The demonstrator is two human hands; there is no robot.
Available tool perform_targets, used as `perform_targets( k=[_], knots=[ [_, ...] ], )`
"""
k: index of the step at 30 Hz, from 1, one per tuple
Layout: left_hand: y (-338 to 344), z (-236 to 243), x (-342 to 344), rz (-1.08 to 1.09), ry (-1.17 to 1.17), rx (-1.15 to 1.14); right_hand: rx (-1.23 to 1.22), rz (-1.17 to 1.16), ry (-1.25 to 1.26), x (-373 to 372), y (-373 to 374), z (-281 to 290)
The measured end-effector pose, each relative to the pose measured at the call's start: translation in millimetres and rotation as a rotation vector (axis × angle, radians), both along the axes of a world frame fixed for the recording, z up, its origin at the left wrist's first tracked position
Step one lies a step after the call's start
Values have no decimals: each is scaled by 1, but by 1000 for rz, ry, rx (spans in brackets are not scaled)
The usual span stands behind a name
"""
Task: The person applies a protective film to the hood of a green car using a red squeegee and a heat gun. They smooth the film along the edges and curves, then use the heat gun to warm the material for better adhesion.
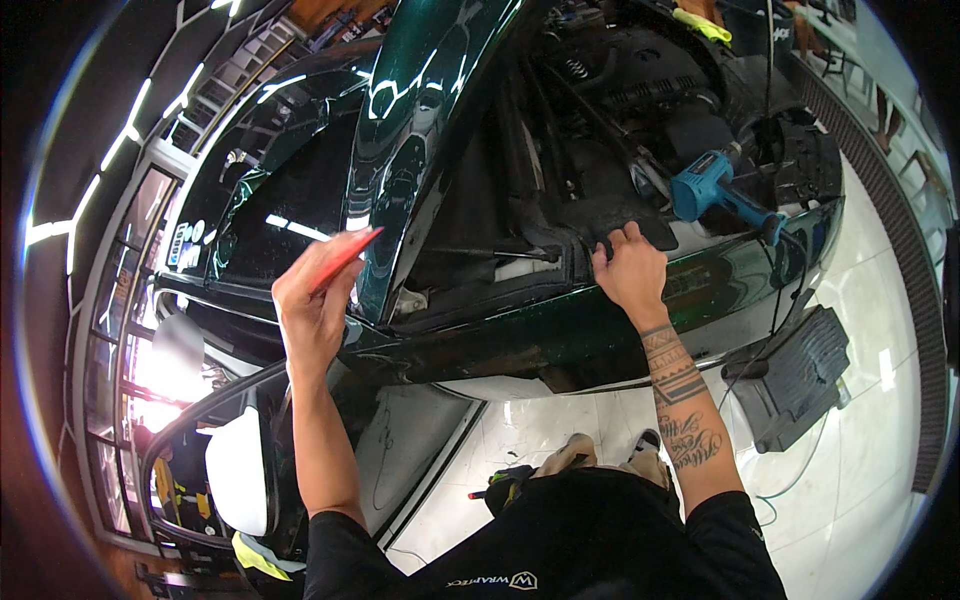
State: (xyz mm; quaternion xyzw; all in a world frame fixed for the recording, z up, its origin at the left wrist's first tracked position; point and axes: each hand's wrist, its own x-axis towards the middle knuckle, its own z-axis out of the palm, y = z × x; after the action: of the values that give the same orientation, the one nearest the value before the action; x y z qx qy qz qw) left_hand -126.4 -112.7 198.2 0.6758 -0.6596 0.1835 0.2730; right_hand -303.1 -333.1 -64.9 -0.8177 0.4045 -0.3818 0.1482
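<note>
My left hand (316, 288) grips a thin red squeegee-like tool (344, 257), its tip pointing up and right beside the raised dark green hood (400, 150) of a car. My right hand (628, 268) rests with bent, slightly parted fingers on black trim at the edge of the engine bay (540, 160), just inside the dark green fender (720, 275). It holds nothing that I can see. A teal heat gun (705, 188) lies to the right of that hand on the bay's edge, its cord hanging over the fender.
The windscreen (270, 180) is left of the hood. An open door with a white mirror cover (236, 470) is at lower left. A dark grey panel or case (785, 385) lies on the tiled floor (870, 300). A yellow cloth (700, 25) sits at the top right.
</note>
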Motion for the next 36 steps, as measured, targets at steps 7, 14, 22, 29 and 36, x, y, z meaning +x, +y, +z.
perform_targets(
  k=[7,14,22,29,36],
  knots=[
    [-47,10,-16,-85,-331,-50,5,-10,-15,-2,-2,-5],
    [43,-57,34,9,-373,191,-8,-20,7,2,1,-3],
    [89,-109,47,270,710,-146,-25,-22,14,0,-1,-5],
    [77,-125,52,293,530,-166,-28,-26,10,-1,1,-3],
    [59,-104,46,236,400,-115,-27,-35,27,-1,2,0]
  ],
)
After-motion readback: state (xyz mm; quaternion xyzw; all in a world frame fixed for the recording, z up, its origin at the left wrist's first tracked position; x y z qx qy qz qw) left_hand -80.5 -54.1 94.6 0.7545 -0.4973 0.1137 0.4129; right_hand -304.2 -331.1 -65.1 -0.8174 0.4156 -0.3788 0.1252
